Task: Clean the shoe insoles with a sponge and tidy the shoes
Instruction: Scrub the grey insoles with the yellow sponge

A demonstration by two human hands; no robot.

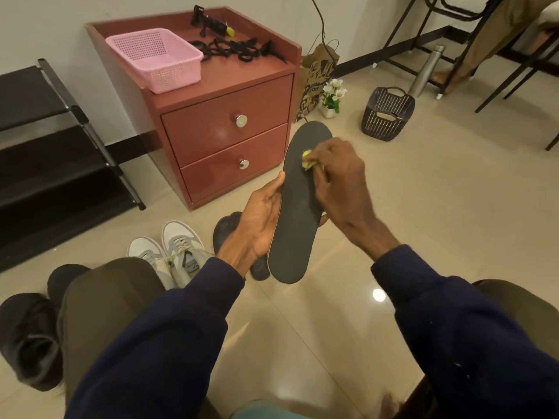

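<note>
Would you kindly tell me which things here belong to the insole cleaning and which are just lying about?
For the job: insole, sponge, white shoes, black shoes.
Lying about: pink basket, paper bag, steel bottle, flowers, dark basket.

You hold a long black insole (298, 213) by its edge in your left hand (261, 219), flat side up, with its toe end pointing away from you. Your right hand (338, 179) presses a small yellow sponge (307, 160) on its far half. Two white sneakers (172, 252) sit side by side on the floor (423, 207). A dark shoe (225, 229) is just beside them, and a black shoe (30, 337) lies farther left.
</note>
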